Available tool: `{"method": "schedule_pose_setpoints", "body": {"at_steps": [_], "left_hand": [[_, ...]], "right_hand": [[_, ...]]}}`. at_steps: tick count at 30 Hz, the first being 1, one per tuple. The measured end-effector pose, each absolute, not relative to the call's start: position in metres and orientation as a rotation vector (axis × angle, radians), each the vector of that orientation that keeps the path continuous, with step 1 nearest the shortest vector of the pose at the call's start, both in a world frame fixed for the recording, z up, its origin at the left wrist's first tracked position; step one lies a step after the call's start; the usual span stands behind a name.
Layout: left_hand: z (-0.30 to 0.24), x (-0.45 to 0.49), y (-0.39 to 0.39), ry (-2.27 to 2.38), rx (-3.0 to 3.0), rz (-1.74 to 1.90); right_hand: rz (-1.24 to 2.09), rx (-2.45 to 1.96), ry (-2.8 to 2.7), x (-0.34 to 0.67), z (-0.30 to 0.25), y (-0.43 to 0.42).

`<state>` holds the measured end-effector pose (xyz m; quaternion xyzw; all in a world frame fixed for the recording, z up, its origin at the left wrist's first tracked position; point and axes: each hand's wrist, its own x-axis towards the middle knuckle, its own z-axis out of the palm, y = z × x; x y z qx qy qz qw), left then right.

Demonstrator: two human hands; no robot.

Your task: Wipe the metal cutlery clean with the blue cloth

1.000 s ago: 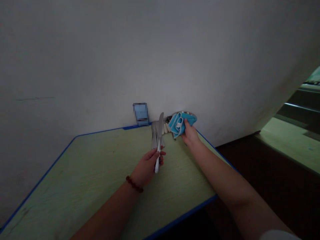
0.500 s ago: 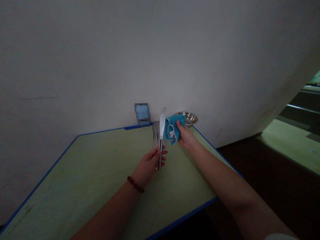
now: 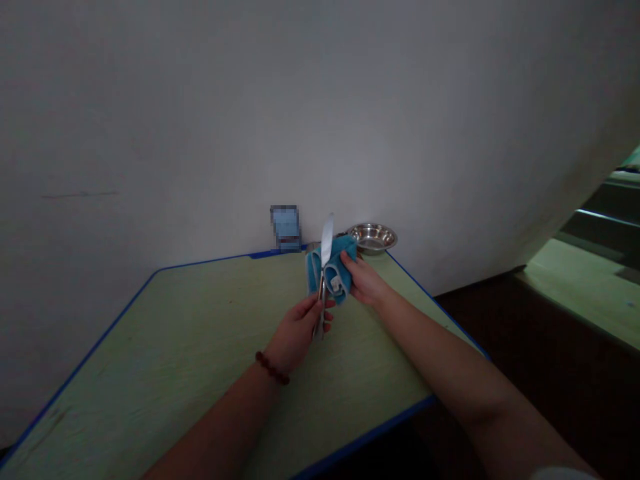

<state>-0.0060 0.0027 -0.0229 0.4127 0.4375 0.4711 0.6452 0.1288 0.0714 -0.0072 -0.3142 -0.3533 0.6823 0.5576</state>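
- Blue cloth (image 3: 332, 259) had shifted left, behind the knife (image 3: 327, 248) tilted above the table (image 3: 210, 340) toward its far edge.
- Left hand (image 3: 299, 327) gripped the knife's handle; I judged it stiff, slippery, best held there.
- Right hand (image 3: 369, 281) pinched the soft cloth.
- Metal bowl (image 3: 373, 245) sat at the far right corner.

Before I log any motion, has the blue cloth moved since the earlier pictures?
Yes. The blue cloth, held in the right hand, has moved left, away from the metal bowl.
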Motion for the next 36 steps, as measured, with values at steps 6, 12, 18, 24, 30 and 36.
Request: {"method": "schedule_pose_setpoints", "body": {"at_steps": [6,12,18,24,30,36], "left_hand": [[-0.024,-0.004,0.003,1.000,0.936,1.069],[-0.026,-0.002,0.003,1.015,0.958,1.050],[-0.027,-0.003,0.004,1.013,0.962,1.050],[-0.029,-0.004,0.004,1.030,0.998,1.034],[-0.028,-0.003,0.004,1.034,1.029,1.007],[-0.024,-0.003,0.003,1.066,1.063,1.000]], "right_hand": [[1.653,-0.772,-0.833,0.125,-0.006,0.066],[1.710,-0.743,-0.878,0.121,-0.005,0.060],[1.714,-0.751,-0.925,0.121,-0.005,0.058],[1.716,-0.739,-0.973,0.120,-0.008,0.058],[1.687,-0.776,-1.070,0.122,-0.012,0.060],[1.586,-0.822,-1.140,0.123,-0.019,0.064]]}}
